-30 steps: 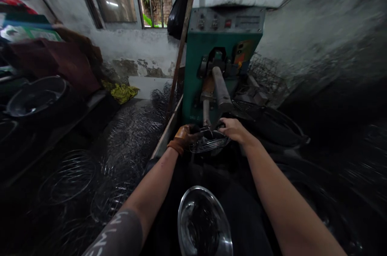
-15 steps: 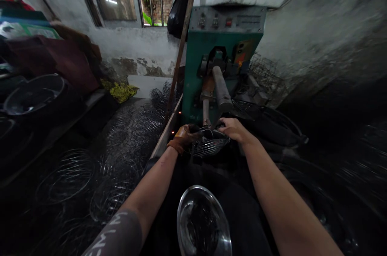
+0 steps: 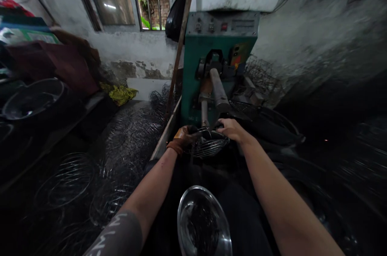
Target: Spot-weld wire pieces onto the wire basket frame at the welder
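A green machine with a grey control panel stands against the wall, two metal arms projecting toward the person. To its left, beyond a wooden board, lies a heap of tangled wire pieces. A shiny metal bowl sits close to the person's body. Beneath the tip of the lower arm is a wire basket, its rim held on either side by the gloved left hand and bare right hand, fingers closed.
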A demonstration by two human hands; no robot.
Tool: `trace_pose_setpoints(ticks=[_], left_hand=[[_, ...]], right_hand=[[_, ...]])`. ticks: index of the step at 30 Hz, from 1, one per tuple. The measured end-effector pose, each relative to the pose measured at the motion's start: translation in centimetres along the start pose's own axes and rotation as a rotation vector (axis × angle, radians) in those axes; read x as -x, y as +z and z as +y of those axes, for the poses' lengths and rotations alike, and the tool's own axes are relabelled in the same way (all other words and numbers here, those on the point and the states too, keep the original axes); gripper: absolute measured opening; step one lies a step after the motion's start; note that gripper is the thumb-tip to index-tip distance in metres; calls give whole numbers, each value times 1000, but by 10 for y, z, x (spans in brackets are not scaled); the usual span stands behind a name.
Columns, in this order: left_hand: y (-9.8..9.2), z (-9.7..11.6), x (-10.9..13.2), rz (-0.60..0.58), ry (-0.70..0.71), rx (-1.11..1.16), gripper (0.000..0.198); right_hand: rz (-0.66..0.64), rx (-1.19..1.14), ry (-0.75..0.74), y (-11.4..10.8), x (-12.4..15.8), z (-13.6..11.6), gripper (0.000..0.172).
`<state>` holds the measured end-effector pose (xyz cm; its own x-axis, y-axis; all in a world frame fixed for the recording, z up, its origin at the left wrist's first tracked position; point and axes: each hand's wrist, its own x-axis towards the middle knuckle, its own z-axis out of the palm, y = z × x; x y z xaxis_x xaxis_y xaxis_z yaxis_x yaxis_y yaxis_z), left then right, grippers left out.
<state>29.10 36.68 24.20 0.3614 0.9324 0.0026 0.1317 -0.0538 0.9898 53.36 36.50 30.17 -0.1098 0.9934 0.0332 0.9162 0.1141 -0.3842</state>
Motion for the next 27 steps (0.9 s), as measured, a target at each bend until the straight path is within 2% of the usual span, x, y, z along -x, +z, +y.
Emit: trace_pose_setpoints(ticks=[5, 9, 10, 12, 13, 15, 18, 23, 25, 27], left_hand=[[-1, -1, 1, 4, 56, -72, 43], [-1, 7, 11, 32, 350, -425, 40], [0, 8, 14, 33, 425, -529, 49], [4, 6, 19, 63, 491, -721, 80], [6, 4, 20, 88, 483, -796, 93], [12, -1, 22, 132, 448, -895, 104], [20, -6, 24, 132, 457, -940, 100], [24, -9, 25, 165, 459, -954, 76], [22, -11, 23, 171, 445, -966, 68], [18, -15, 20, 172, 440, -955, 63]], right_hand=[[-3, -4, -3, 1, -1, 1, 27], [-20, 43, 4, -1, 5, -3, 24], [-28, 55, 4, -2, 9, -5, 21], [-33, 62, -6, -5, 19, -10, 17], [-26, 64, -12, -6, 25, -13, 15], [-6, 92, -13, -9, 38, -21, 15], [1, 215, 37, -11, 56, -36, 18], [-15, 275, 78, -6, 75, -56, 25], [-2, 221, 63, -4, 79, -52, 26], [23, 101, 20, -4, 83, -37, 24]])
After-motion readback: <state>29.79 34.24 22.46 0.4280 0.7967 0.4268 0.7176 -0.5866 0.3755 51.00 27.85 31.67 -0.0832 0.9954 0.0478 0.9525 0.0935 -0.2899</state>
